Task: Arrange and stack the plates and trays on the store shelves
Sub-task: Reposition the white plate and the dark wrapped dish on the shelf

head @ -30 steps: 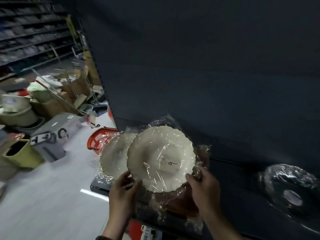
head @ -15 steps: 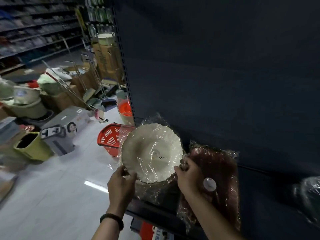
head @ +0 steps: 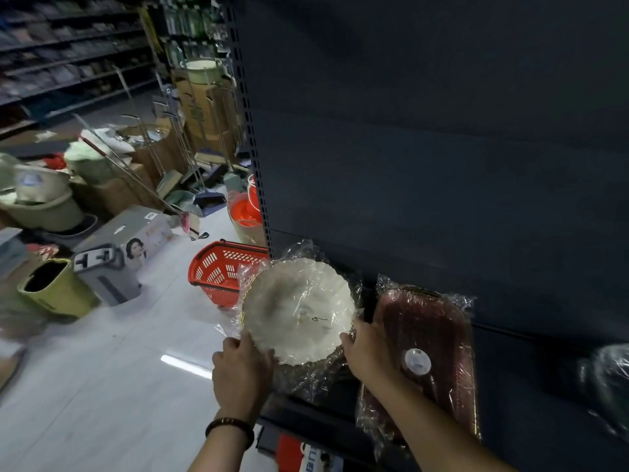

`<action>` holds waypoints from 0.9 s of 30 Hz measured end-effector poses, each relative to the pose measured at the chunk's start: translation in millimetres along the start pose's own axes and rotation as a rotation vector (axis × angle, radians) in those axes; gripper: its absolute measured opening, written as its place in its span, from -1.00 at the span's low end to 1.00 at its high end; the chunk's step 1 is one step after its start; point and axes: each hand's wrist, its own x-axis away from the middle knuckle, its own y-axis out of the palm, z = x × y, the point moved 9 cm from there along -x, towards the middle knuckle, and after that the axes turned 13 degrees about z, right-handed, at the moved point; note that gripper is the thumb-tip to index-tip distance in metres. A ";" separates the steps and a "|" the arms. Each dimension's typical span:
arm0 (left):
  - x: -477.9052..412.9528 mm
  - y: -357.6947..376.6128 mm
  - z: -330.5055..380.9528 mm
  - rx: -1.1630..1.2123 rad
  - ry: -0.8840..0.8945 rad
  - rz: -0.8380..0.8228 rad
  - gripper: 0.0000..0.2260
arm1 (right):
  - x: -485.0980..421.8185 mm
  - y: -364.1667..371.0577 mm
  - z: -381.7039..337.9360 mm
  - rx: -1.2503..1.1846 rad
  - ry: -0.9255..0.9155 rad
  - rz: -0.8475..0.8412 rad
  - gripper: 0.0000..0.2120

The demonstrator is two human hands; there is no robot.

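Observation:
A white scalloped plate (head: 297, 310) wrapped in clear film leans upright at the left end of the dark shelf (head: 326, 420). My left hand (head: 242, 374) grips its lower left rim. My right hand (head: 366, 352) holds its lower right rim. Just to the right stands a dark red rectangular tray (head: 425, 356) in clear film with a round white sticker, leaning against the shelf's back panel. A dark wrapped item (head: 609, 383) shows at the far right edge, blurred.
A red shopping basket (head: 221, 270) sits on the floor left of the shelf. Beyond it lie a grey box (head: 126, 247), a yellow-green bin (head: 56, 287), cardboard boxes, mops and orange buckets (head: 243, 212). The perforated shelf upright (head: 253, 141) rises above the plate.
The white plate has shifted left to the shelf's end, covering the second white plate seen earlier. The red tray behind it has come into full view on the right.

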 end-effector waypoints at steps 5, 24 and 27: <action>-4.6 -16.0 8.9 0.043 -0.016 -0.060 -0.61 | -2.0 -15.2 2.7 -0.166 -0.045 -0.080 -0.42; 205.3 2.4 330.5 0.455 0.730 -0.352 -0.84 | 82.8 -235.7 273.1 -0.449 0.320 0.415 -0.86; 248.1 20.4 377.5 0.463 0.811 -0.411 -0.80 | 105.5 -273.6 332.0 -0.429 0.399 0.474 -0.89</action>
